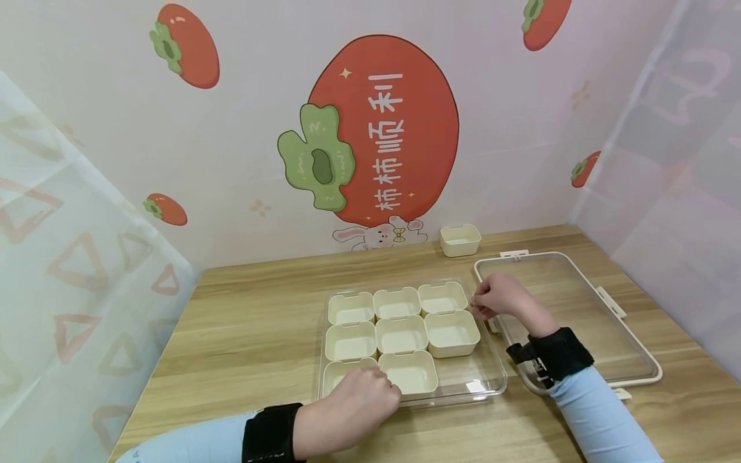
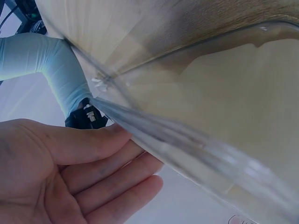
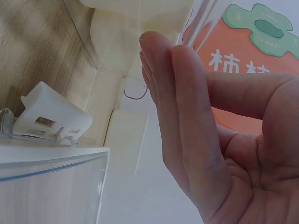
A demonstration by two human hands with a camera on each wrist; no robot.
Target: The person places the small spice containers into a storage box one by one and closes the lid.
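A clear plastic tray (image 1: 463, 386) holds several cream cups (image 1: 402, 334) in rows, with a gap at its front right corner. My left hand (image 1: 350, 411) is at the tray's front edge, over part of the front left cup (image 1: 341, 373). In the left wrist view, my left thumb (image 2: 100, 144) and fingers meet at the tray's clear rim (image 2: 187, 140). My right hand (image 1: 503, 299) is at the tray's right side, beside the back right cup (image 1: 442, 298). In the right wrist view, its fingertips (image 3: 156, 44) and thumb lie at the tray wall.
A clear lid (image 1: 579, 321) with a white frame and clips lies on the wooden table (image 1: 243, 334), right of the tray, under my right forearm. One more cream cup (image 1: 460, 241) stands at the back near the printed wall (image 1: 243, 128).
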